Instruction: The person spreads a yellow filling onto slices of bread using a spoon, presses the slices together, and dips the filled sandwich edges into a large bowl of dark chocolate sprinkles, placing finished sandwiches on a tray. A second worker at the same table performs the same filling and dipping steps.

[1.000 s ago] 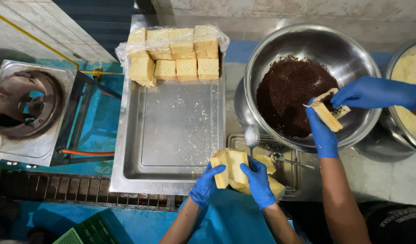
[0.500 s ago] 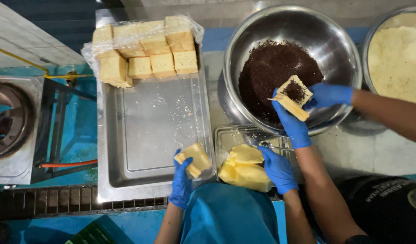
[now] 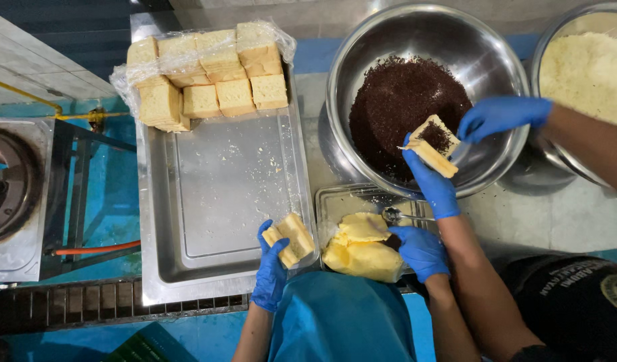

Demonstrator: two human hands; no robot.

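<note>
Blue-gloved, the left hand (image 3: pixel 271 268) is closed around a bread slice (image 3: pixel 292 238) at lower centre of the frame, over the near edge of the steel tray (image 3: pixel 214 194). The right hand (image 3: pixel 421 249) rests curled on the yellow butter block (image 3: pixel 362 251) just right of it; whether it clasps anything there cannot be told. Judged from its look, the slice is light, soft and crumbly, so it is best held by its crust edges with light pressure, while the butter appears soft and greasy, likely slippery under gloves.
</note>
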